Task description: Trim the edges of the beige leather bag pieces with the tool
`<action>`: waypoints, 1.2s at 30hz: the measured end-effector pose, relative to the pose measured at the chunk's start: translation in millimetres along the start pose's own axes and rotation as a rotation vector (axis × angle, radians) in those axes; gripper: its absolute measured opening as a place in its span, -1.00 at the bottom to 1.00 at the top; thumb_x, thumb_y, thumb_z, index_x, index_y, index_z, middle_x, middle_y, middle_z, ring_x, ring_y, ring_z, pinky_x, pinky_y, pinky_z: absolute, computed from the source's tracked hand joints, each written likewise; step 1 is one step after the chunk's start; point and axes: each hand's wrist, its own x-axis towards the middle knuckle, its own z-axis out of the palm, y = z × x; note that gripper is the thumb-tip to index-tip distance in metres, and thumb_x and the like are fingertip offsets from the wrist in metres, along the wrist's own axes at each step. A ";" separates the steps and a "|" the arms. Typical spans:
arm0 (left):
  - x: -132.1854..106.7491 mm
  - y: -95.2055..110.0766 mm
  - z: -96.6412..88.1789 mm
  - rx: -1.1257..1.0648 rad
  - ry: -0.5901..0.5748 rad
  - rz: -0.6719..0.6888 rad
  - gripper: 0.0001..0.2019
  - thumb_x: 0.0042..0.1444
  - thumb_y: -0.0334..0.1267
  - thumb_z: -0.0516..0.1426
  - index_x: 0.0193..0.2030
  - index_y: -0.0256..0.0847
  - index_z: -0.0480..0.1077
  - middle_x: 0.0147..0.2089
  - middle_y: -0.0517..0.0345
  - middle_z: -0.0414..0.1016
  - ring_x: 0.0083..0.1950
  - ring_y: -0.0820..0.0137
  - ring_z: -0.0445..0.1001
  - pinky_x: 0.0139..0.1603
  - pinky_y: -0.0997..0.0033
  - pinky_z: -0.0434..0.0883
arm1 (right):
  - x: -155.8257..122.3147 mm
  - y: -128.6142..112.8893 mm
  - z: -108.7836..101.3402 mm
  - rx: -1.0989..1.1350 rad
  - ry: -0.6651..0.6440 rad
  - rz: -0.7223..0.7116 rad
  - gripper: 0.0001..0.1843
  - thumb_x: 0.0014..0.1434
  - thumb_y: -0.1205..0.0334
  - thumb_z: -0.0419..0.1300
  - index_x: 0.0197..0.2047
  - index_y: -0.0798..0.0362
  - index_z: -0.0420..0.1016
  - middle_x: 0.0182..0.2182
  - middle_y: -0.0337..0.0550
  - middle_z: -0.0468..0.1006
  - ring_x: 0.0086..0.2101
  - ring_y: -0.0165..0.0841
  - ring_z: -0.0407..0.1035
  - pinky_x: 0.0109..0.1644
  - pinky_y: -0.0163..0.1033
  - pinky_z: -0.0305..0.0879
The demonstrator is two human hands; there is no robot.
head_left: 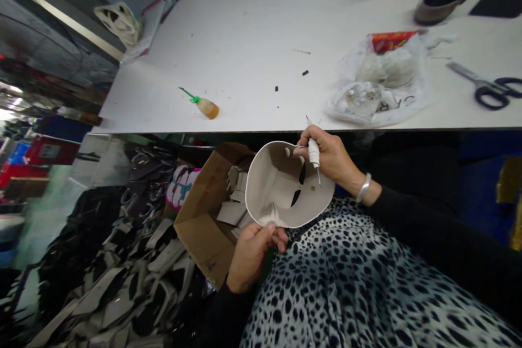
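Note:
A beige, round-mouthed leather-like pouch (265, 179) is held over my lap, its opening towards me. Two dark slots and a small brass-coloured spot show inside it. My left hand (255, 250) pinches the near rim between thumb and fingers, where a pale tuft lies. At the far right rim is my right hand (330, 155), wrapped round an awl-like tool with a white-taped handle (314, 152). A thin metal shaft sticks out of its lower end, pointing into the pouch. Some of the right fingers also touch the rim.
The white table (244, 38) carries a small oil bottle (207, 107), a plastic bag (379, 87), black-handled scissors (491, 92) and a brown pouch (438, 4). Beneath its edge, a cardboard box (204, 223) holds beige pieces. More pieces (134, 293) are heaped at lower left.

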 end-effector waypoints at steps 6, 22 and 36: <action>11.5 3.9 -10.4 0.233 -0.025 0.065 -0.53 0.27 0.07 0.16 -0.40 -0.31 0.62 -0.41 -0.11 0.64 -0.42 0.31 0.53 -0.23 0.32 0.47 | -3.0 -7.3 -6.2 -0.148 0.040 -0.037 -0.79 0.32 0.07 0.29 -0.26 0.00 0.43 -0.41 -0.26 0.56 -0.44 -0.39 0.37 -0.31 -0.27 0.20; 100.5 146.9 -27.4 0.652 -0.208 0.850 -0.42 0.03 -0.20 0.42 0.24 -0.17 0.54 0.30 -0.16 0.49 0.23 0.09 0.52 0.36 -0.06 0.39 | -15.9 -16.9 -10.7 -0.094 0.012 -0.071 -0.77 0.33 0.06 0.31 -0.25 -0.02 0.39 -0.36 -0.26 0.56 -0.43 -0.39 0.36 -0.29 -0.28 0.24; 152.3 195.9 51.5 1.010 -0.731 0.588 -0.60 0.11 -0.15 0.37 0.10 -0.15 0.60 0.21 -0.03 0.62 0.25 0.13 0.55 0.35 0.08 0.37 | -12.8 -10.9 -24.6 -0.027 0.107 -0.120 -0.82 0.35 0.17 0.31 -0.26 -0.01 0.40 -0.39 -0.30 0.50 -0.43 -0.43 0.36 -0.31 -0.34 0.25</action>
